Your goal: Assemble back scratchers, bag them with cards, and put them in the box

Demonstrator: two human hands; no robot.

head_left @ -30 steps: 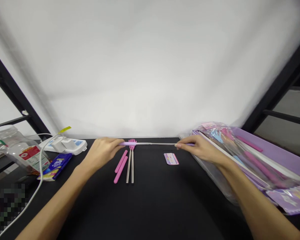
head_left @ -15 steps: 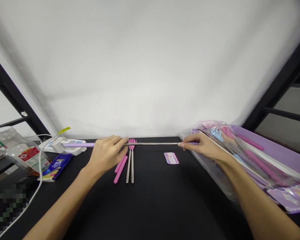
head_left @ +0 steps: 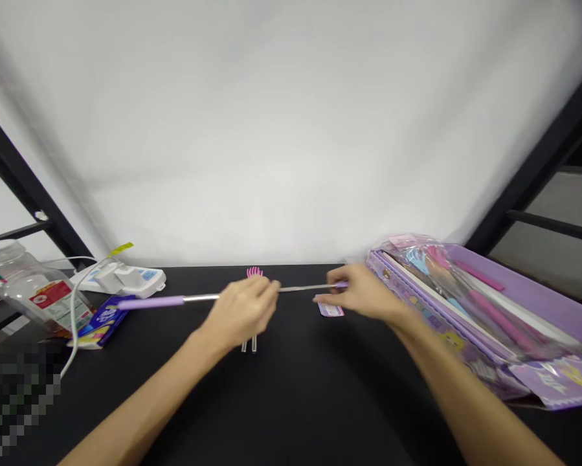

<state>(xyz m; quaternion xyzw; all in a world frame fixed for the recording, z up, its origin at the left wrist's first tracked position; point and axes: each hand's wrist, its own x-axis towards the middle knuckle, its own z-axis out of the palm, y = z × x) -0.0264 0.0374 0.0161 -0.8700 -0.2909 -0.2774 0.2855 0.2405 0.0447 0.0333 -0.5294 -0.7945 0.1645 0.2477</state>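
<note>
A telescopic back scratcher with a purple handle (head_left: 157, 302) and a thin metal rod (head_left: 201, 298) is held crosswise above the black table. My left hand (head_left: 245, 307) is closed around the middle of the rod. At the other end, my right hand (head_left: 363, 291) pinches near the small purple head (head_left: 341, 285), which its fingers partly cover. Behind and below my left hand lie pink back scratchers, one pink claw (head_left: 254, 272) and the metal rod ends (head_left: 254, 343) showing. A small printed card (head_left: 330, 309) lies just under my right hand.
On the right, an open purple box (head_left: 528, 288) holds several bagged back scratchers (head_left: 499, 317). To the left are a white power strip (head_left: 147, 279) with plugs, a blue snack packet (head_left: 107, 320), a clear plastic jar (head_left: 43, 291) and a white cable (head_left: 74, 310). A white wall rises behind.
My left hand has moved right along the rod, baring metal beside the handle. My right hand has come left and slightly lower, over the card. The handle end has dipped.
</note>
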